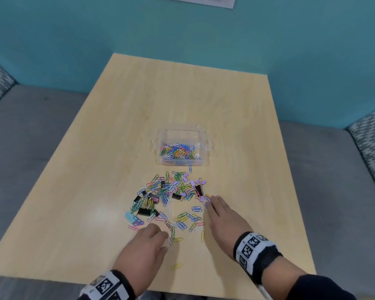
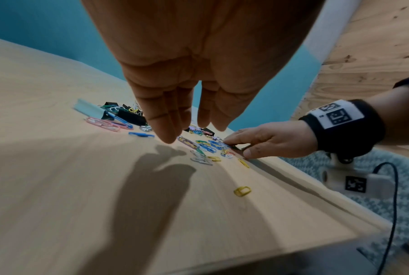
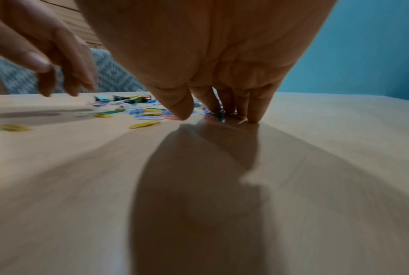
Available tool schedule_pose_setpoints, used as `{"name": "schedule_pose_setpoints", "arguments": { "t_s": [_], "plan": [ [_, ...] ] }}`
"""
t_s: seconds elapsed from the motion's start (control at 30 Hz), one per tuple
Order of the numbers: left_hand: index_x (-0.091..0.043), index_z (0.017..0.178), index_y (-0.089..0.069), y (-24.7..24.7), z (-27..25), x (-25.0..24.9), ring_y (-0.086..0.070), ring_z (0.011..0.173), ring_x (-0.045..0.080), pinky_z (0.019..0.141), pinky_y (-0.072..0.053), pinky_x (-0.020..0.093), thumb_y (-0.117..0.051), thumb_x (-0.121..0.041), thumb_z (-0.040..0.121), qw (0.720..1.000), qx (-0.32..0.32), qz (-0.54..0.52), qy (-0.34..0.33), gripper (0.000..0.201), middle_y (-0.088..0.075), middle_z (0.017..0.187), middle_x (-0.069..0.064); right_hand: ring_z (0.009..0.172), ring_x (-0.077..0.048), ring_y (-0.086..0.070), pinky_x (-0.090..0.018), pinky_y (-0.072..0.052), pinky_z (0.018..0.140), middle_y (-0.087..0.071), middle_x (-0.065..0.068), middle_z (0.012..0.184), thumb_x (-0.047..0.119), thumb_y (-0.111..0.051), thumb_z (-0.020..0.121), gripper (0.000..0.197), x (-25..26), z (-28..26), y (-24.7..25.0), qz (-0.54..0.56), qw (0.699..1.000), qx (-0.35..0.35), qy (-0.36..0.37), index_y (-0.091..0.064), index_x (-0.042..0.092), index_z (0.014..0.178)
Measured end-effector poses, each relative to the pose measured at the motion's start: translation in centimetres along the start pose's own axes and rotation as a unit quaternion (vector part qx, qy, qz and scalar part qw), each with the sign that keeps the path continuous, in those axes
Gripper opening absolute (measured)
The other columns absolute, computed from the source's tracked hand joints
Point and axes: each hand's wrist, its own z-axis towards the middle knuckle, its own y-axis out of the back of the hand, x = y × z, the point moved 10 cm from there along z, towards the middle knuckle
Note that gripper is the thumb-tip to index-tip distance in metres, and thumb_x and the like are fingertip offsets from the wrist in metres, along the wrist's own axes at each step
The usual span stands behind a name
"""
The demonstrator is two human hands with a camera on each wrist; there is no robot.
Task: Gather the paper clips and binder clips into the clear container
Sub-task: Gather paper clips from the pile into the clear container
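Observation:
The clear container (image 1: 205,138) stands mid-table and holds several coloured paper clips (image 1: 180,151). In front of it lies a loose pile of paper clips (image 1: 173,189) mixed with black binder clips (image 1: 145,211), small purple ones (image 1: 193,182) and a light blue one (image 1: 129,217). My left hand (image 1: 158,237) hovers just above the pile's near edge, fingers straight and holding nothing, as the left wrist view (image 2: 175,111) also shows. My right hand (image 1: 212,204) has straight fingers whose tips (image 3: 252,117) touch the table at the pile's right edge.
A lone yellow paper clip (image 1: 177,266) lies near the table's front edge, behind my left hand. The wooden table (image 1: 182,94) is bare beyond the container. Grey benches (image 1: 30,137) flank it on both sides, under a teal wall.

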Motion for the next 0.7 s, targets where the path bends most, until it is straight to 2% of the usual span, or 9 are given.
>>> {"name": "schedule_pose_setpoints", "arguments": {
  "t_s": [0.07,0.1,0.17,0.23,0.3,0.4,0.47,0.6,0.7],
  "plan": [
    [-0.028,0.097,-0.057,-0.2,-0.3,-0.5,-0.056,0.079,0.013,0.07,-0.041,0.02,-0.049,-0.036,0.077,0.999,0.003,0.035,-0.015,0.023,-0.05,0.095,-0.01,0.12,-0.039,-0.053,-0.044,-0.049,0.095,-0.057,-0.026,0.127,0.016,-0.077,0.056,0.072,0.8,-1.5,-1.4,-0.001,1.0,0.01,-0.007,-0.058,-0.007,0.122],
    [-0.029,0.097,-0.057,-0.4,-0.5,-0.7,-0.055,0.078,0.013,0.068,-0.043,0.019,-0.057,-0.035,0.073,0.998,0.005,0.054,-0.02,0.024,-0.049,0.095,-0.01,0.124,-0.039,-0.05,-0.045,-0.048,0.097,-0.053,-0.026,0.132,0.015,-0.073,0.062,0.07,1.4,-2.2,-1.9,0.006,1.0,0.011,-0.003,-0.054,-0.006,0.127],
    [-0.029,0.096,-0.056,-1.0,-0.7,-1.1,-0.055,0.076,0.013,0.061,-0.049,0.021,-0.075,-0.037,0.06,0.997,0.014,0.078,-0.02,0.042,-0.049,0.096,-0.009,0.129,-0.036,-0.046,-0.043,-0.046,0.1,-0.049,-0.022,0.138,0.015,-0.067,0.07,0.068,2.7,-3.5,-2.2,0.033,0.999,0.001,0.024,-0.048,-0.003,0.132],
    [-0.028,0.099,-0.055,-1.7,-0.8,-1.0,-0.056,0.075,0.016,0.056,-0.052,0.023,-0.081,-0.044,0.047,0.996,0.018,0.09,0.003,0.06,-0.049,0.099,-0.005,0.125,-0.03,-0.051,-0.035,-0.046,0.1,-0.052,-0.015,0.134,0.019,-0.07,0.067,0.068,3.2,-4.4,-1.5,0.068,0.997,-0.016,0.04,-0.05,0.004,0.131],
    [-0.025,0.111,-0.053,-2.2,-0.7,-0.7,-0.055,0.079,0.021,0.056,-0.054,0.029,-0.081,-0.049,0.044,0.996,0.017,0.089,0.025,0.077,-0.046,0.105,-0.002,0.123,-0.026,-0.049,-0.03,-0.045,0.099,-0.048,-0.009,0.136,0.023,-0.069,0.073,0.07,2.5,-5.1,-0.4,0.118,0.992,-0.039,0.005,-0.043,0.012,0.136],
    [-0.023,0.126,-0.046,-2.6,0.2,-0.7,-0.052,0.088,0.025,0.06,-0.056,0.034,-0.082,-0.049,0.045,0.995,0.013,0.09,0.044,0.092,-0.042,0.114,0.002,0.119,-0.025,-0.038,-0.032,-0.042,0.098,-0.034,-0.003,0.139,0.038,-0.058,0.084,0.075,0.5,-5.5,-0.7,0.152,0.983,-0.008,-0.102,-0.021,0.021,0.147],
    [-0.023,0.131,-0.042,-2.7,1.1,-0.9,-0.048,0.094,0.025,0.065,-0.057,0.034,-0.083,-0.047,0.049,0.995,0.008,0.083,0.05,0.095,-0.041,0.121,0.004,0.115,-0.023,-0.036,-0.03,-0.039,0.098,-0.032,-0.001,0.135,0.042,-0.059,0.084,0.079,0.7,-5.0,-0.8,0.177,0.976,0.002,-0.127,-0.016,0.026,0.148],
    [-0.023,0.134,-0.038,-2.6,3.4,-1.6,-0.042,0.104,0.026,0.078,-0.054,0.036,-0.084,-0.036,0.056,0.997,-0.012,0.068,0.035,0.092,-0.045,0.128,0.009,0.114,-0.024,-0.035,-0.029,-0.037,0.097,-0.031,-0.002,0.133,0.037,-0.059,0.087,0.074,2.7,-2.1,-0.2,0.218,0.968,-0.006,-0.122,-0.018,0.027,0.148],
    [-0.019,0.127,-0.046,-2.1,5.2,-1.5,-0.045,0.094,0.025,0.074,-0.053,0.034,-0.085,-0.033,0.054,0.996,-0.02,0.081,0.028,0.084,-0.054,0.12,0.009,0.115,-0.026,-0.035,-0.031,-0.038,0.095,-0.031,-0.004,0.134,0.026,-0.054,0.09,0.063,3.7,0.3,0.4,0.22,0.969,-0.009,-0.11,-0.024,0.026,0.145]
  ]
}}
